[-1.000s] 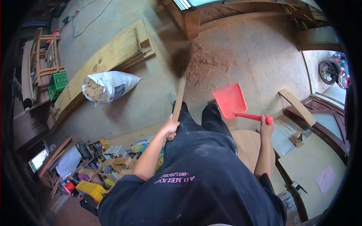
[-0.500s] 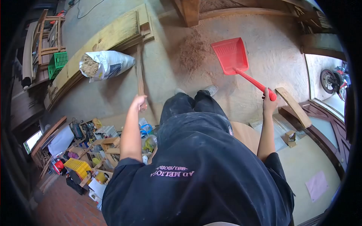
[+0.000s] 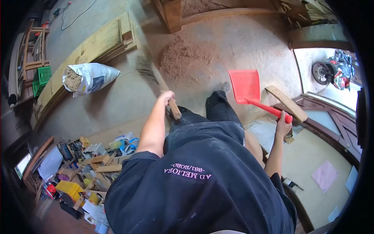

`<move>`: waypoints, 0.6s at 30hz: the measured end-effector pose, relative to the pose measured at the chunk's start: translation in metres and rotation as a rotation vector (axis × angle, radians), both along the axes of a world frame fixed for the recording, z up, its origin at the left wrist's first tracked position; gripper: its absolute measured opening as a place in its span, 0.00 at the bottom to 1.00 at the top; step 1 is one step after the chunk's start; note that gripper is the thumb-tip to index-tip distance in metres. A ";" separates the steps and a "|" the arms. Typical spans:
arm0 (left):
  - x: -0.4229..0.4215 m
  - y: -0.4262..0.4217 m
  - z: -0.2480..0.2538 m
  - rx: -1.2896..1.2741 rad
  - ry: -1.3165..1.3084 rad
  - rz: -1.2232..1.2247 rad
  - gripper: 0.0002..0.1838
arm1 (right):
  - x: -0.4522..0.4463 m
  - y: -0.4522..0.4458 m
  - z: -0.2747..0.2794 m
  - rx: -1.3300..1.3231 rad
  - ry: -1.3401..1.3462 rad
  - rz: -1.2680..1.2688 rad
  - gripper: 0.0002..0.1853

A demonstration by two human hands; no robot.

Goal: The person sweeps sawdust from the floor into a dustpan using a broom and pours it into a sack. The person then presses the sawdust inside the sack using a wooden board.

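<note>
My left hand [image 3: 166, 97] is wrapped round the wooden handle of a broom [image 3: 160, 81], whose blurred bristles are over the floor left of a heap of reddish sawdust [image 3: 185, 58]. In my right hand [image 3: 283, 124] is the red handle of a dustpan [image 3: 246, 85], held out to the right of the sawdust. No sawdust shows on its pan. A white sack [image 3: 95, 78], lying on its side with pale shavings at its mouth, is left of the broom.
Stacked boards [image 3: 93, 43] lie behind the sack. A green crate [image 3: 41, 80] stands at the far left. Tools and a yellow crate [image 3: 70, 190] clutter the lower left. A loose plank [image 3: 286, 102] is at the right, with a motorcycle [image 3: 337, 72] beyond the doorway.
The broom has swung from beside the sack back towards the sawdust, its handle now slanting across in front of my legs. The dustpan has come lower and nearer to my body.
</note>
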State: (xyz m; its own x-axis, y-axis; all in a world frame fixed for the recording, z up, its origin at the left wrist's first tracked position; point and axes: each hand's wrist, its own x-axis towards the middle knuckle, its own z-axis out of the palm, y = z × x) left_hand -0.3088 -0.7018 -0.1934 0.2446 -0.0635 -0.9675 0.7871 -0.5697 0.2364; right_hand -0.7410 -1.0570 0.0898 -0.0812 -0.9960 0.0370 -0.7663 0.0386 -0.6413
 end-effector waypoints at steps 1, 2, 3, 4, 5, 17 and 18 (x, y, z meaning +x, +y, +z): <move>-0.023 -0.025 0.018 -0.014 -0.052 -0.028 0.31 | -0.006 -0.015 -0.005 -0.003 0.149 -0.008 0.16; -0.045 -0.048 0.041 -0.022 -0.104 -0.053 0.36 | -0.007 -0.028 -0.009 -0.003 0.298 -0.011 0.17; -0.067 -0.070 0.048 -0.025 -0.106 -0.089 0.37 | -0.003 -0.043 -0.012 0.063 0.274 -0.006 0.17; -0.085 -0.090 0.053 -0.026 -0.106 -0.125 0.38 | -0.004 -0.064 -0.023 0.024 0.246 0.051 0.18; -0.100 -0.109 0.061 -0.047 -0.076 -0.158 0.38 | -0.009 -0.086 -0.039 -0.015 0.220 0.110 0.18; -0.216 -0.185 0.192 0.077 -0.065 -0.012 0.46 | 0.015 -0.282 -0.115 0.321 0.112 0.552 0.21; -0.217 -0.164 0.199 0.088 -0.131 -0.011 0.47 | 0.019 -0.287 -0.115 0.329 0.116 0.567 0.21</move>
